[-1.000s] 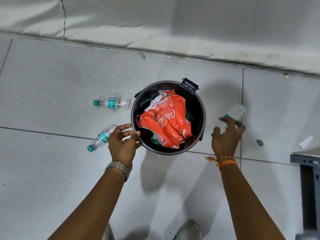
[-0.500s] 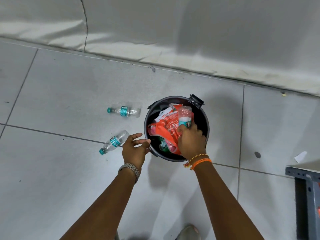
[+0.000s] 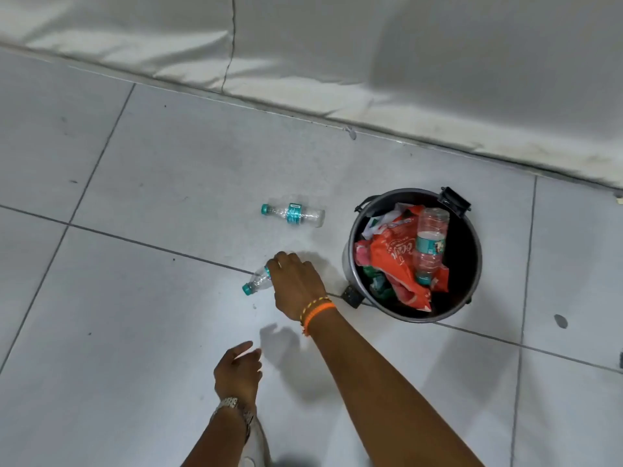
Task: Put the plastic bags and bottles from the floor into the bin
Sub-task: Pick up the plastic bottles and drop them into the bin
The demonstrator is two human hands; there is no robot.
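A black round bin [image 3: 421,316] stands on the tiled floor at the right. It holds a crumpled orange plastic bag [image 3: 392,261], and a clear bottle [image 3: 429,244] with a teal label lies on top of the bag. Two clear bottles with teal caps lie on the floor left of the bin. My right hand [image 3: 296,281] reaches across and covers the body of the near bottle [image 3: 253,286], fingers curled over it; only its neck and cap show. The far bottle [image 3: 293,214] lies free. My left hand [image 3: 237,372] hovers lower down, fingers apart, holding nothing.
A white sheet-covered wall [image 3: 371,62] runs along the back edge of the floor. The bin has a foot pedal [image 3: 352,296] at its near left and a hinge [image 3: 453,200] at the back. A dark spot [image 3: 560,321] marks the tile at the right. My shoe [image 3: 256,443] shows below.
My right hand left its bottle in the bin and swung left onto the near floor bottle. My left hand drew back from the bin's rim toward me. The view shifted left.
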